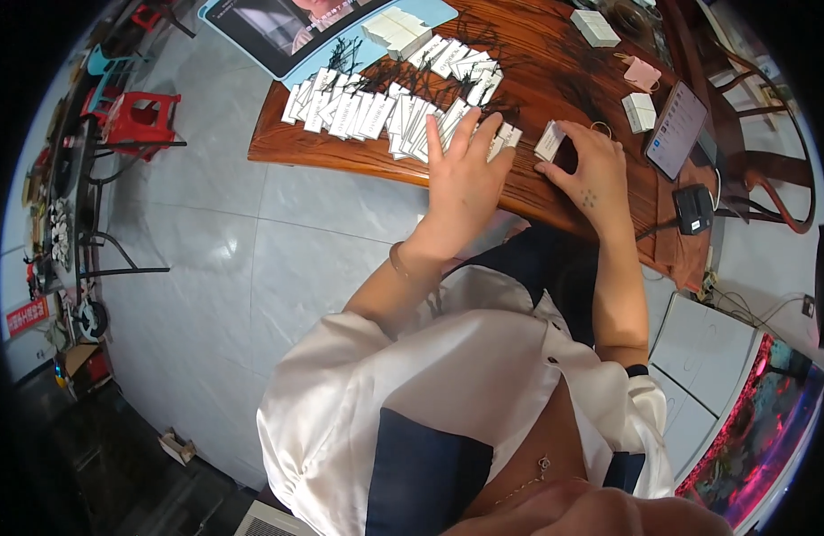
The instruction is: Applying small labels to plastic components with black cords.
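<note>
Many white hang tags [348, 114] with black strings lie overlapped in a curved row along the near left part of the wooden table [278, 143]. My left hand [466, 179] rests over the right end of that row, fingers spread, palm down, with tags under and beside the fingertips. To its right, my right hand [598, 170] holds a small stack of white tags [548, 143] between thumb and fingers, close to the table's front edge. Loose black strings [461, 85] spread behind the row.
A light blue framed screen [282, 36] stands at the back left, with a white card stack [399, 34] by its corner. More white stacks [639, 112], a pink item [643, 73], a tablet [676, 130] and a black box [694, 210] are on the right. A red stool [144, 121] stands far left.
</note>
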A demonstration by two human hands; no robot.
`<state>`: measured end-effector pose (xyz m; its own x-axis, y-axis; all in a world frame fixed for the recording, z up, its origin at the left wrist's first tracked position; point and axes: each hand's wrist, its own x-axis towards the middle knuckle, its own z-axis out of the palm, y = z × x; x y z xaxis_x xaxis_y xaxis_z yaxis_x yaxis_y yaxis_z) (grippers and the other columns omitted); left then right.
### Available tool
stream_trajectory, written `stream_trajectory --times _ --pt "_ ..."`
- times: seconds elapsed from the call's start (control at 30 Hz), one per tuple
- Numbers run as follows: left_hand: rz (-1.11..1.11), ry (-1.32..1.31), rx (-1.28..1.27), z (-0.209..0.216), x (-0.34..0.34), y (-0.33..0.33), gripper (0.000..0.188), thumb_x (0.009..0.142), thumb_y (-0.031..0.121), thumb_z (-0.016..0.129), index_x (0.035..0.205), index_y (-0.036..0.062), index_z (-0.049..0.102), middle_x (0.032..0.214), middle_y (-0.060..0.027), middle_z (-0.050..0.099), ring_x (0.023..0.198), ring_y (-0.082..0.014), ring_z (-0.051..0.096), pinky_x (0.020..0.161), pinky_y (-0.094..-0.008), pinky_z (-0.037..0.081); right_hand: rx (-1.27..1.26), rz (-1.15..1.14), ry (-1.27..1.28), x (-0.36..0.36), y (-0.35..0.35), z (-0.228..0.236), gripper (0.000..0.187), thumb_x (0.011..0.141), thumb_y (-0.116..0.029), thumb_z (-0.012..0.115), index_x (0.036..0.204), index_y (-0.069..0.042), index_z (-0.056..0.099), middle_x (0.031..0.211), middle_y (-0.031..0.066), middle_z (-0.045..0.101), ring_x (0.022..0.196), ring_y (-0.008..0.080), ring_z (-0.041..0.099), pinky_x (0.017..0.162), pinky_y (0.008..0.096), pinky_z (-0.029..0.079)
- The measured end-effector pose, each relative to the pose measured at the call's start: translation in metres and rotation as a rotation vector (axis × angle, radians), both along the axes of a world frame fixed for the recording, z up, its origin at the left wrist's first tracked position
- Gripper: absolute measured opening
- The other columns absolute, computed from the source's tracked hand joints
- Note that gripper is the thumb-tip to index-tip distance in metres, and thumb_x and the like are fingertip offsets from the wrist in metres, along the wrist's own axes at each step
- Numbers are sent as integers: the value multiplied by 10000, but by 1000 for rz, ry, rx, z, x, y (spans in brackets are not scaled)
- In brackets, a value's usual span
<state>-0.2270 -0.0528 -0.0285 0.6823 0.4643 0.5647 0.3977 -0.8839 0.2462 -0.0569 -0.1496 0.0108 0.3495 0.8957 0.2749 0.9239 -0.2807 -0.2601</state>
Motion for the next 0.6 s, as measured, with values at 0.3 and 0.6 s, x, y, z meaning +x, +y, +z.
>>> stream_trajectory --times 0.3,0.6 --pt "9 -68 -66 4 -1 2 204 777 269 686 948 160 688 1231 -60 537 1219 -279 424 1030 -629 208 63 16 -33 2 -2 -8 498 702 -300 751 1130 -95 604 1092 87 633 1057 291 547 945 445 351" --pt "-117 -47 -44 -1 1 5 247 780 267 691 1000 155 672 1216 -30 562 1210 -257 457 1048 -602 208 93 13 -48 6 -9 -9 494 699 -240 746 1143 -97 583 1081 96 633 1061 293 548 972 454 341"
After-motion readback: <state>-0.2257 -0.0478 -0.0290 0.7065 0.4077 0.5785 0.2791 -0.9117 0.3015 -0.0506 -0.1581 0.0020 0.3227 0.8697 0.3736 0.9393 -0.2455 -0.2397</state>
